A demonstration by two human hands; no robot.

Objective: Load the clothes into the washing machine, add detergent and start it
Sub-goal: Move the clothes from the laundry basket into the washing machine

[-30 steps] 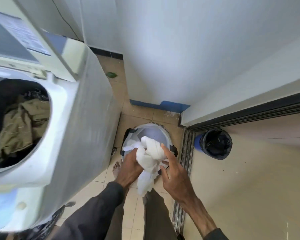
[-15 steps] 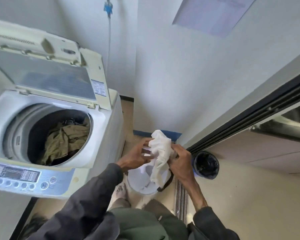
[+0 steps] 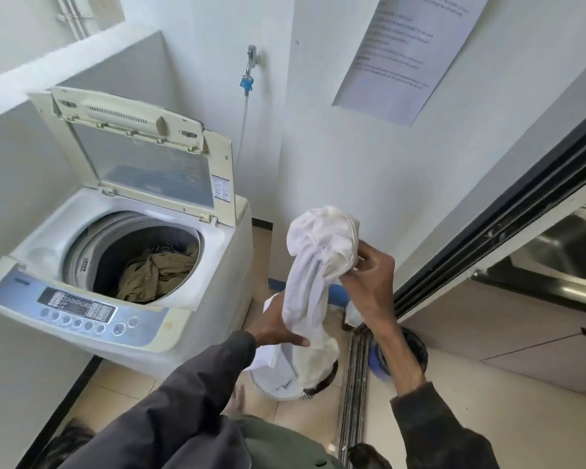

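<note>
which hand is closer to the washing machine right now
Left. The left hand grips the white garment low, just beside the washing machine; the right hand holds it higher, farther away.

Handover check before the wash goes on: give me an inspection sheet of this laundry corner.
Surface: beige tiled floor, bare where visible.
Job's things: white top-loading washing machine, lid up; olive garment in drum; white cloth held above white laundry basket. Detergent: nothing seen.
Clutter: dark blue-rimmed bin beside the door track.
Grippers: left hand and right hand both grip the cloth.
Cables: hose hangs from wall tap.
Surroundings: white walls, printed paper notice.
</note>
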